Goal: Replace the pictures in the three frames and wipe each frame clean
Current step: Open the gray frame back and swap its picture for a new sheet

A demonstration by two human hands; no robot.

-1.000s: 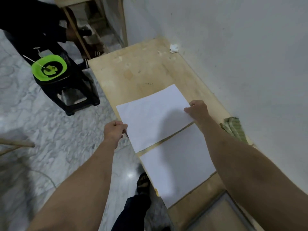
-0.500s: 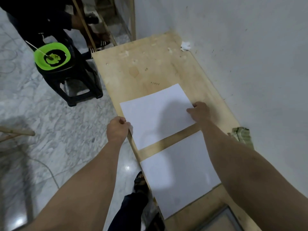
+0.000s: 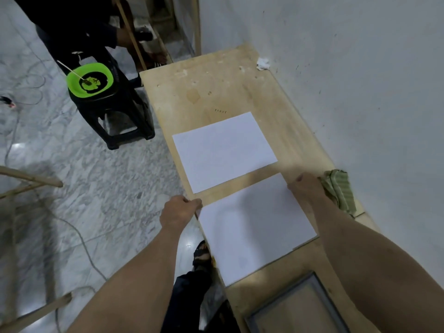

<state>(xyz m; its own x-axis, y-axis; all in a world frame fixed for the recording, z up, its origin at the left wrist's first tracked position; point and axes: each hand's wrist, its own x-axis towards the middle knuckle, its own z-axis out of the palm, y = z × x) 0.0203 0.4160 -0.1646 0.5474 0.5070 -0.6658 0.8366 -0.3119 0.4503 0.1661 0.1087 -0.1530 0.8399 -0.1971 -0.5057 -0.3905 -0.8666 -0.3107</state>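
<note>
Two white sheets lie flat on the wooden table (image 3: 230, 92), a bare strip of wood between them: the far sheet (image 3: 224, 151) sits alone, and the near sheet (image 3: 254, 227) has both my hands at its far corners. My left hand (image 3: 179, 212) is curled almost closed at the near sheet's left corner by the table edge, fingertips touching the paper; I cannot tell whether it actually pinches the sheet. My right hand (image 3: 304, 186) is curled at the right corner, knuckles up, and its grip is hidden from me as well. I count one grey frame (image 3: 295, 306) at the bottom of the view, cut off by the picture edge, so its full shape is not visible. One green striped cloth (image 3: 338, 188) lies crumpled against the wall just beside my right hand, partly covered by my wrist. One small white scrap (image 3: 263, 63) sits at the table's far corner. On the floor to the left stands one black stool (image 3: 120, 116) carrying one green dish (image 3: 90, 80) with a thin stick in it. A short row of dark marks (image 3: 220, 111) on the wood is too small to read; both sheets look blank. Another person in dark clothes (image 3: 79, 27) is partly in view at the top left.
</note>
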